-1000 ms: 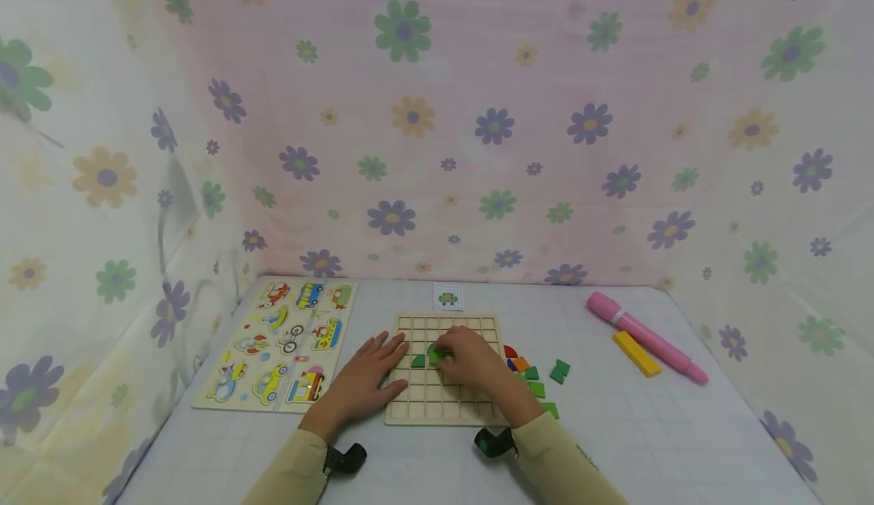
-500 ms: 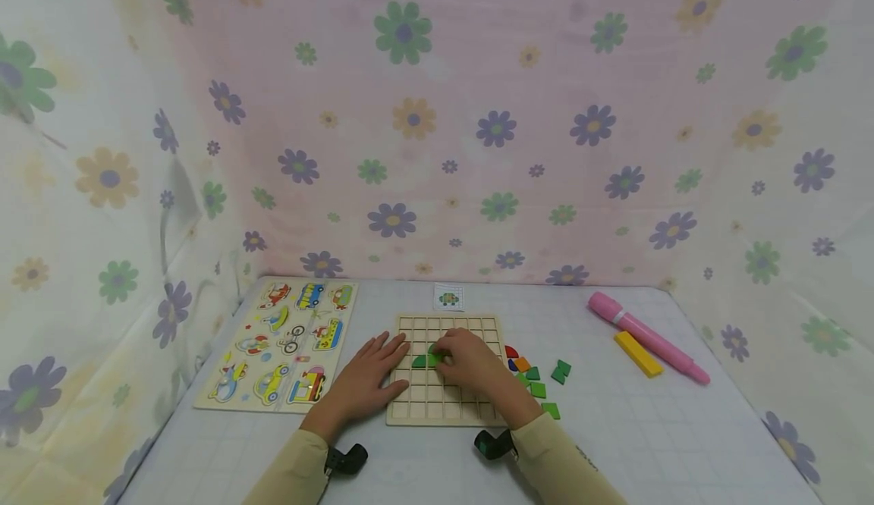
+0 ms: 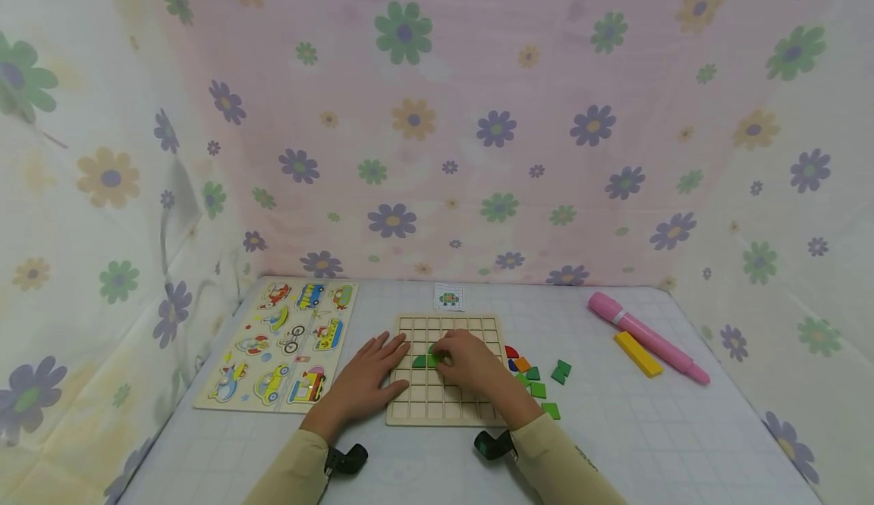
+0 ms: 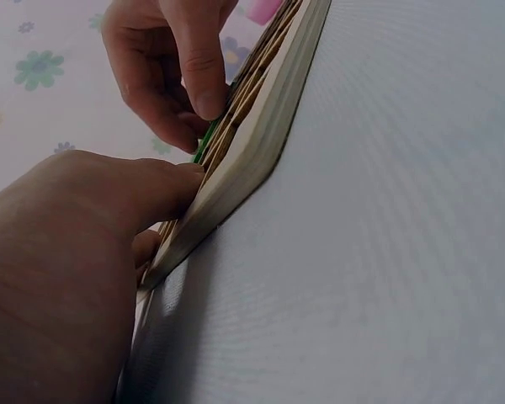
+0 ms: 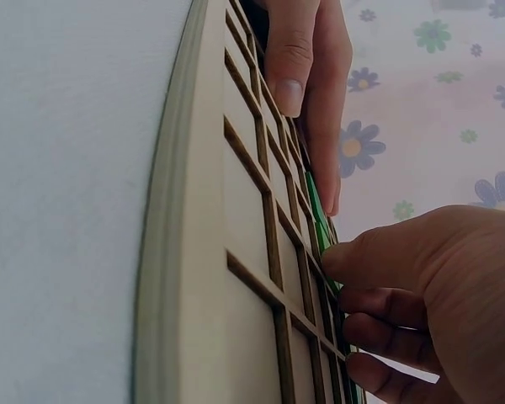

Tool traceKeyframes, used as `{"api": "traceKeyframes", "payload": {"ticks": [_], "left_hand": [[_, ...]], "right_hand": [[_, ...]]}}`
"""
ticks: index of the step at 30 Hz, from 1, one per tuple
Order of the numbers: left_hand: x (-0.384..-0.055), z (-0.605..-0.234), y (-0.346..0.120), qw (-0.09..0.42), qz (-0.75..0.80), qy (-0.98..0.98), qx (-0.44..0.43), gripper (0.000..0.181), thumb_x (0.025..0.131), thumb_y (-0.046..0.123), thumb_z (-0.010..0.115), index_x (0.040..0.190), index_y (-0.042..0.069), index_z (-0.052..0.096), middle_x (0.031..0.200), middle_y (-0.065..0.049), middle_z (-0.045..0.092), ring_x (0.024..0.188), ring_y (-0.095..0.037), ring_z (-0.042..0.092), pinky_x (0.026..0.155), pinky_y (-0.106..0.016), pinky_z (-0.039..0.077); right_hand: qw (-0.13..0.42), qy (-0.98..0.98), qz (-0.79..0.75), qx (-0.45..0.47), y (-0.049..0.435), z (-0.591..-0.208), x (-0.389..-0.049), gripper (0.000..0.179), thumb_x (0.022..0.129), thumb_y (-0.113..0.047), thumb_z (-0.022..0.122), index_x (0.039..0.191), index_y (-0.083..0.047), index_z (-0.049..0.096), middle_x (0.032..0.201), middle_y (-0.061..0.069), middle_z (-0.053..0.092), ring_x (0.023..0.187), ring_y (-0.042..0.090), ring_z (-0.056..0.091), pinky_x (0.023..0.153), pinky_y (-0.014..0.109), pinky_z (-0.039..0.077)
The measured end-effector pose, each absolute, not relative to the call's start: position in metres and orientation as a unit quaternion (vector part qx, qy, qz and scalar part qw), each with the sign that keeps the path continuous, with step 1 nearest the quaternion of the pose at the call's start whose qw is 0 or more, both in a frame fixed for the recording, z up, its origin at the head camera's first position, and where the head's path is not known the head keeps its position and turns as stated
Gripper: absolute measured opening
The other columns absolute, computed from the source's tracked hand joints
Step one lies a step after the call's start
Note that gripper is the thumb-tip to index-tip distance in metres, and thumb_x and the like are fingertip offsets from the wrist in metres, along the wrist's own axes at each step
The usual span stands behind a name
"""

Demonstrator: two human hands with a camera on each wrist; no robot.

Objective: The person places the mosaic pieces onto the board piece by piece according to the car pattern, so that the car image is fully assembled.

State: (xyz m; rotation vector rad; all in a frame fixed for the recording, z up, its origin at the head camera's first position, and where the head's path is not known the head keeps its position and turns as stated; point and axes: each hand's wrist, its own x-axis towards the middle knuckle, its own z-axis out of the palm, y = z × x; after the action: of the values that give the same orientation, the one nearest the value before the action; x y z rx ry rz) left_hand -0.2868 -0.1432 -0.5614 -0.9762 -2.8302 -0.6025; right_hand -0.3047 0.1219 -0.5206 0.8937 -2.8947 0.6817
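A wooden grid board (image 3: 437, 406) lies on the table in front of me. My left hand (image 3: 369, 374) rests along its left edge, fingers spread and straight, with the thumb on the rim. Over the middle of the grid, my right hand (image 3: 471, 361) pinches a small green tile (image 3: 433, 360) between thumb and finger, low against the cells. Just left of it, a dark green quarter-round tile (image 3: 419, 362) sits in a cell. In the right wrist view, the right thumb tip is at the green tiles (image 5: 322, 231); the curled fingers cover part of them.
Right of the board lie loose tiles: a red one (image 3: 511, 352), an orange one (image 3: 522, 365) and several green ones (image 3: 538, 390). A pattern card (image 3: 448, 297) is behind the board. A vehicle puzzle (image 3: 280, 338) lies left; a yellow block (image 3: 638, 353) and pink marker-shaped object (image 3: 652, 338) lie right.
Almost nothing differs. The right fingers shift very slightly at the green tile, while the left hand stays in place on the board.
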Motion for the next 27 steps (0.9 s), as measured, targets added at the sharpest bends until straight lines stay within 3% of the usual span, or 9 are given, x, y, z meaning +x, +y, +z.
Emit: {"api": "traceKeyframes", "payload": {"ticks": [10,19,27], "left_hand": [[-0.288,-0.564,-0.145,0.036,-0.203,-0.927,-0.314,0.073,0.108,0.049,0.059,0.167,0.009,0.043,0.175,-0.007,0.035,0.164,-0.035,0.022,0.133,-0.052,0.018],[-0.287,-0.563,-0.145,0.035,-0.203,-0.926,-0.317,0.072,0.109,0.047,0.059,0.168,0.009,0.043,0.175,-0.007,0.034,0.164,-0.036,0.022,0.133,-0.052,0.018],[-0.287,-0.562,-0.146,0.037,-0.206,-0.925,-0.317,0.072,0.108,0.047,0.06,0.167,0.009,0.043,0.176,-0.009,0.032,0.163,-0.038,0.022,0.133,-0.052,0.017]], "right_hand": [[0.028,-0.929,0.236,0.283,0.125,-0.514,-0.307,0.013,0.096,-0.013,0.083,0.108,-0.013,0.082,0.105,-0.003,0.073,0.101,0.017,0.067,0.093,0.042,0.061],[0.024,-0.922,0.285,0.26,0.154,-0.487,-0.308,0.024,0.098,-0.01,0.081,0.121,-0.004,0.079,0.114,0.008,0.075,0.102,0.025,0.068,0.087,0.047,0.061],[0.035,-0.929,0.298,0.217,0.199,-0.477,-0.313,0.027,0.1,-0.012,0.08,0.126,-0.005,0.078,0.116,0.006,0.074,0.102,0.023,0.066,0.09,0.047,0.06]]}}
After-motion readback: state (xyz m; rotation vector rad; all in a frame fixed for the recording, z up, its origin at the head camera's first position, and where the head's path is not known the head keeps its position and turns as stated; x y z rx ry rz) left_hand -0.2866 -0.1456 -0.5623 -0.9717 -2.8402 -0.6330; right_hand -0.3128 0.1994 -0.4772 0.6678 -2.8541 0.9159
